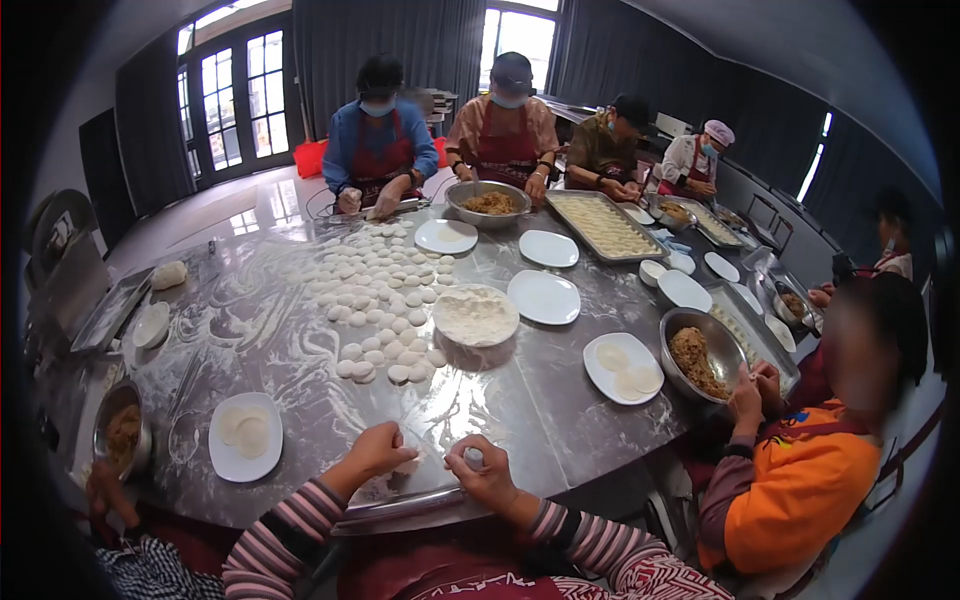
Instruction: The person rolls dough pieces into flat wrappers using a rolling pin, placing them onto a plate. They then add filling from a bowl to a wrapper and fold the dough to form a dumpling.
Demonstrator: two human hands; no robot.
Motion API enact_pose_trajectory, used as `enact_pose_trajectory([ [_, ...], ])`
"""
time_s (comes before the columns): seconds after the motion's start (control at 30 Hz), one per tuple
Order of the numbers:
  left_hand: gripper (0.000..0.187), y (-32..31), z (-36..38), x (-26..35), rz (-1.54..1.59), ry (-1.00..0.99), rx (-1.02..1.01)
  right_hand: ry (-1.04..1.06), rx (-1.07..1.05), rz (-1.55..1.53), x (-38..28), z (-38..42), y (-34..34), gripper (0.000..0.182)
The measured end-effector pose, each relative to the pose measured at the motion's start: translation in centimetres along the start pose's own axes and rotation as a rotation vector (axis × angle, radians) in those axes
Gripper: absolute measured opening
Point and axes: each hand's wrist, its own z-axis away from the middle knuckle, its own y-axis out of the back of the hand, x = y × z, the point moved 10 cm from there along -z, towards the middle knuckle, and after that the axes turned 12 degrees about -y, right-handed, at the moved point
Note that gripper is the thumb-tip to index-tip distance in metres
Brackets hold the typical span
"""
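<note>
My left hand [378,452] is closed near the front edge of the steel table, its fingertips pinching a pale, floury piece of dough [407,465] that they partly hide. To its right, my right hand [484,472] has thumb and fingers curled round a small greyish-white thing [473,458]; its kind is hard to make out. Ahead of both hands stands a white bowl of flour [476,314]. Many small flattened dough pieces [385,285] lie spread beside it. A square white plate [246,437] with round thin wrappers sits left of my hands.
Another plate of wrappers [622,368] stands at right, near a steel bowl of filling [700,355]. A co-worker in orange [800,490] sits close on my right; another person's hand [107,493] is at left. Across the table, several people work by a tray of dumplings [604,228].
</note>
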Motion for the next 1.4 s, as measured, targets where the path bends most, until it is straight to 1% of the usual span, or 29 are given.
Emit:
enact_pose_trajectory([
  [0.03, 0.032, -0.6, 0.3, -0.7, 0.0, -0.009, -0.006, 0.0, 0.009, 0.005, -0.7, 0.0, 0.2, 0.016],
  [0.1, 0.027, -2.3, 0.8, -2.3, 0.298, 0.013, -0.008, -0.394, -0.119, 0.025, 1.6, -0.7, -0.9, 0.013],
  [0.13, 0.027, -2.3, 1.0, -2.2, 0.3, 0.011, -0.008, -0.28, -0.092, 0.127, 1.0, -1.8, -0.9, 0.014],
  [0.17, 0.026, -2.7, 1.2, -1.9, 0.45, 0.01, -0.007, -0.28, -0.093, 0.128, 1.5, -3.0, -1.4, 0.014],
  [0.2, 0.026, -3.0, 1.5, -1.7, 0.599, 0.012, -0.008, -0.142, -0.063, 0.173, 0.6, -4.2, -1.9, 0.015],
  [0.23, 0.026, -3.0, 1.7, -1.4, 0.597, 0.016, -0.009, -0.006, -0.032, 0.216, -0.9, -4.8, -2.2, 0.016],
  [0.33, 0.022, -0.5, 2.5, 1.0, 0.156, -0.01, 0.042, -0.12, -0.054, 0.165, -0.2, -5.4, -2.5, 0.018],
  [0.37, 0.022, -0.6, 2.9, 0.9, 0.16, -0.005, 0.045, -0.123, -0.06, 0.165, 0.2, -4.9, -2.4, 0.018],
  [0.43, 0.02, 0.3, 3.5, 0.2, 0.046, -0.007, 0.122, -0.026, 0.039, 0.227, 0.1, -2.9, -0.7, 0.019],
  [0.47, 0.021, -0.1, 3.9, -0.8, 0.12, 0.045, 0.13, -0.102, 0.015, 0.205, 1.1, -2.2, -0.5, 0.019],
  [0.5, 0.021, 0.1, 3.6, -0.9, 0.124, 0.051, 0.144, -0.096, 0.002, 0.205, 1.0, -2.9, -0.8, 0.019],
  [0.57, 0.022, -1.0, 3.5, -0.1, 0.104, -0.02, 0.09, 0.044, 0.073, 0.268, -0.1, -3.2, -0.8, 0.019],
  [0.63, 0.022, -0.8, 2.6, 0.8, 0.022, -0.007, 0.076, -0.11, 0.045, 0.26, 1.1, -5.1, -2.0, 0.02],
  [0.7, 0.02, 0.0, 2.0, 2.0, 0.01, -0.1, 0.126, -0.067, 0.064, 0.227, 1.5, -6.1, -2.5, 0.02],
  [0.8, 0.019, -0.4, 2.5, 0.6, 0.098, -0.104, 0.096, -0.06, 0.067, 0.195, 1.9, -4.0, -1.4, 0.019],
  [0.83, 0.019, -1.1, 3.1, -1.1, 0.109, -0.049, 0.114, -0.024, 0.108, 0.217, 2.0, -2.7, -0.5, 0.019],
  [0.87, 0.017, -2.0, 3.3, -2.4, 0.213, -0.064, 0.139, 0.153, 0.137, 0.232, -0.6, -1.5, 0.0, 0.019],
  [0.9, 0.016, -2.3, 3.4, -2.7, 0.314, -0.092, 0.167, 0.015, 0.116, 0.195, -1.7, -1.2, 0.1, 0.018],
  [0.93, 0.016, -1.8, 3.8, -1.2, 0.274, -0.093, 0.138, 0.082, 0.12, 0.372, -1.2, -1.4, -0.1, 0.018],
  [0.97, 0.015, -1.2, 3.9, 0.5, 0.231, -0.104, 0.099, 0.007, 0.152, 0.314, -0.3, -2.4, -0.2, 0.018],
  [1.1, 0.015, 0.2, 1.7, 0.6, -0.089, -0.086, 0.159, -0.03, 0.133, 0.278, 0.7, -6.7, -3.0, 0.018],
  [1.13, 0.015, 0.6, 1.5, 0.4, -0.089, -0.068, 0.169, 0.013, 0.142, 0.243, 0.9, -6.8, -3.1, 0.018],
  [1.17, 0.013, 0.1, 1.2, 0.7, -0.019, -0.122, 0.102, 0.009, 0.138, 0.32, 1.4, -6.3, -2.6, 0.017],
  [1.2, 0.012, -0.8, 1.5, 0.9, 0.06, -0.176, 0.033, -0.018, 0.129, 0.293, 0.8, -5.3, -2.2, 0.018],
  [1.23, 0.012, -1.0, 2.1, 0.3, 0.073, -0.163, 0.044, -0.044, 0.128, 0.271, 0.3, -4.1, -1.3, 0.018],
  [1.3, 0.008, -0.9, 2.7, -1.0, 0.203, -0.067, 0.112, 0.096, 0.08, 0.484, -0.9, -1.0, -0.6, 0.019],
  [1.33, 0.005, -1.6, 3.3, -1.6, 0.413, 0.003, 0.085, 0.104, 0.083, 0.482, -1.0, -1.4, -0.6, 0.019],
  [1.37, 0.005, -1.4, 3.0, -1.6, 0.407, 0.0, 0.081, 0.174, 0.129, 0.472, -2.0, -1.1, -0.6, 0.016],
  [1.4, 0.007, -1.2, 2.8, -0.8, 0.3, -0.064, 0.053, 0.237, 0.177, 0.462, -2.9, -0.7, -0.4, 0.014],
])
